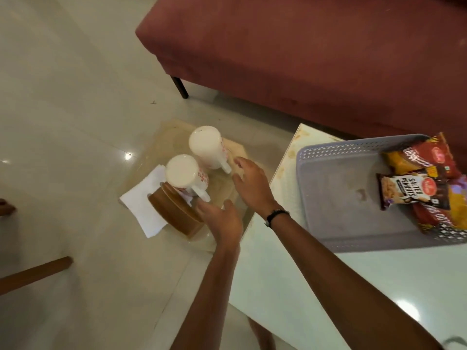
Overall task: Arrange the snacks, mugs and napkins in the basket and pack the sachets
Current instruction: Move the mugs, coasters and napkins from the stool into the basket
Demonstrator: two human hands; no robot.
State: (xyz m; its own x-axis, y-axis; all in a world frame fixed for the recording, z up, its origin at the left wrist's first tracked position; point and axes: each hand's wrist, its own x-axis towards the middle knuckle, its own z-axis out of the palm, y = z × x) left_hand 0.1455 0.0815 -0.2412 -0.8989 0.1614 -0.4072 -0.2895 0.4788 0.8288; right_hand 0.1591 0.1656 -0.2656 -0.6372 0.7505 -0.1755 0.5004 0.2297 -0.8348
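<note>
Snacks (pixel 419 183) already sit at three o'clock in the basket (pixel 336 188), so mugs next. Both my hands are spread, holding nothing: left hand (pixel 222 221) just beside the near mug (pixel 185 176), right hand (pixel 252 183) near the far mug (pixel 207 147). Both mugs stand upside down at ten o'clock from the basket, napkins (pixel 141 205) under the brown holder (pixel 174 215). I'd take each by its handle, lift straight, and, though it's blurry, mind that holder.

Glossy pale tiled floor (pixel 63 97), maroon sofa (pixel 303 59), white table (pixel 316 286).
</note>
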